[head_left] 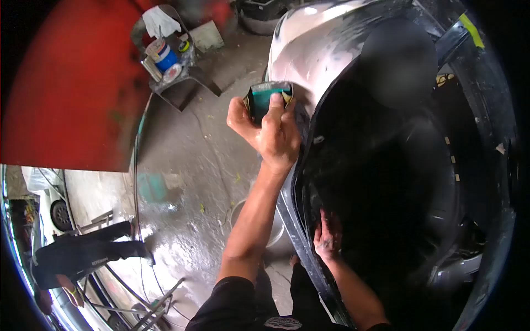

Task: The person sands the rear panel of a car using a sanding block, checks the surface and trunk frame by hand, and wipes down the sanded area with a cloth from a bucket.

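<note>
In the head view, the left hand [270, 129] grips a dark green, flat-faced block with a crinkled, dark wrap at its sides [261, 107], thumb on one side and a finger laid over its face. The block is just beside the curved, whitish-pink car panel [303, 58], whose matte surface is smeared with grey patches; whether they touch cannot be told. The right hand [329, 237], fingers loosely extended, lies just inside the narrow black rim [298, 193] of the shadowed opening; its contact is unclear. Behind, a dark, angular stand [185, 80] carries a blue-and-white cylindrical tub [162, 55] and a crumpled white cloth [161, 21]. A smooth red panel [66, 94] overhangs the wet, glossy grey concrete floor [193, 165].
</note>
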### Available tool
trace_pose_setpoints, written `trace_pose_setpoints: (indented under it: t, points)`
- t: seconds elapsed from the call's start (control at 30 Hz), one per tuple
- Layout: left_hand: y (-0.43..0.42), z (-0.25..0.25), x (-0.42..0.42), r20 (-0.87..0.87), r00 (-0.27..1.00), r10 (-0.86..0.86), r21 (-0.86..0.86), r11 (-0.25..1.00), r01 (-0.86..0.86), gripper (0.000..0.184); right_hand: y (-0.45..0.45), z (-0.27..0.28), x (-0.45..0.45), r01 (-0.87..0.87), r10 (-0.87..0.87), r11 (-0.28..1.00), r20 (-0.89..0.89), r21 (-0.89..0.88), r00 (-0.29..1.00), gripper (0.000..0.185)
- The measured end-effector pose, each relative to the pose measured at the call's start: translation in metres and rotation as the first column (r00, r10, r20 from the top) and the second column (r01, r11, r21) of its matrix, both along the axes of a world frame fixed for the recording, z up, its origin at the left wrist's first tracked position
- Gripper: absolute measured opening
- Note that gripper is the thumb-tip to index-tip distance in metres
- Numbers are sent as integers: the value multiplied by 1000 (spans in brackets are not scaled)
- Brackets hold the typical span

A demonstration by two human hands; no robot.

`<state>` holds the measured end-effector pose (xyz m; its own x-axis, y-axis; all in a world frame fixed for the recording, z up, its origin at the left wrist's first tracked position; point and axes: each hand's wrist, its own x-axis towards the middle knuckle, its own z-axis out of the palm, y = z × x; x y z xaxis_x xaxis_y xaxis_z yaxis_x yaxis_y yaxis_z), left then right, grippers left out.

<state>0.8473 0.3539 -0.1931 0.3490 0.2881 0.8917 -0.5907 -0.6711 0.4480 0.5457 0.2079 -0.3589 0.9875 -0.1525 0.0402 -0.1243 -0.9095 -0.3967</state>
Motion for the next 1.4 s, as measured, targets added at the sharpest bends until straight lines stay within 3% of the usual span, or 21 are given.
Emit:
trace_pose_setpoints:
  t: [0.13, 0.27, 0.47, 0.57, 0.67, 0.73, 0.77, 0.87, 1.03, 1.2, 1.3, 1.4]
  points:
    - [2, 70, 19, 26, 998, 53, 139, 989, -56, 42, -1, 5, -6, -4, 6, 997, -26, 83, 1000, 62]
    - [22, 41, 15, 66, 995, 68, 244, 966, -83, 44, -1, 3, 0, 17, -13, 993, -32, 117, 999, 62]
    - [10, 105, 34, 70, 997, 17, 472, 880, -48, 37, -1, -3, -1, 6, -4, 985, -12, 170, 1000, 61]
    - [36, 86, 18, 77, 995, 67, 515, 852, -98, 35, 0, 3, 2, 12, -13, 998, 32, 59, 999, 61]
    - [40, 86, 20, 88, 995, 39, 554, 829, -81, 33, -1, 4, 3, 3, -4, 995, 8, 103, 1000, 61]
    - [16, 112, 32, 163, 986, 40, 619, 774, -134, 31, -3, 1, 2, 8, -9, 995, 7, 99, 1000, 62]
    - [11, 119, 33, 112, 993, 36, 638, 764, -99, 30, -1, 1, 2, 7, -7, 995, 0, 97, 1000, 62]
    - [48, 97, 21, 79, 996, 27, 619, 782, -70, 33, 1, 1, 2, 37, -35, 993, -23, 115, 999, 63]
    - [16, 129, 31, 94, 994, 48, 707, 700, -101, 35, 3, 6, 1, 63, -58, 994, -50, 88, 997, 62]
    - [50, 114, 19, 29, 999, -22, 668, 745, -3, 35, 5, 1, 6, 53, -53, 997, -8, 49, 999, 62]
    - [22, 124, 28, 93, 993, 75, 733, 670, -119, 33, -1, 1, 1, 75, -73, 992, -15, 104, 997, 62]
    - [15, 130, 29, -27, 997, 70, 730, 683, -28, 23, 2, 0, -5, 42, -38, 993, -42, 110, 998, 62]
